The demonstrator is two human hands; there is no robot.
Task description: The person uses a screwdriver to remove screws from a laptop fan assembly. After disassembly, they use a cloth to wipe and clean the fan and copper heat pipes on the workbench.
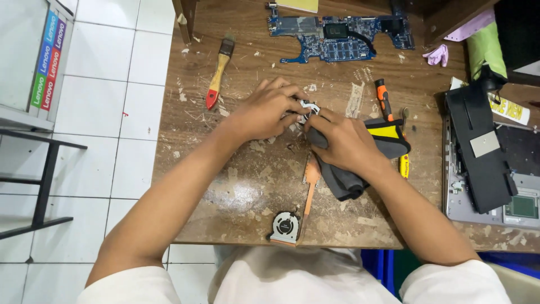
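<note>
**Both hands on a small cooling fan, cloth at the ready**

The left hand (269, 110) and right hand (343, 141) meet near the middle of the worn, paint-flecked wooden surface (247, 186), both closed around a small silver-grey laptop cooling fan (307, 108) of which only a sliver shows between the fingertips. The right hand's grip also bunches a dark grey cloth with a yellow patch (360, 163), which trails toward the person. By the look of it, the step in hand is wiping or cleaning the fan; the next move calls for a steady left-hand hold while the cloth works over the blades.

A copper heat pipe (311, 186) ends in a second round fan (285, 226) at the near edge. Farther off lie a yellow-handled red-tipped paintbrush (219, 72), a blue laptop motherboard (343, 38), an orange-and-black screwdriver (383, 98) and an opened silver laptop base with a black battery (484, 163).
</note>
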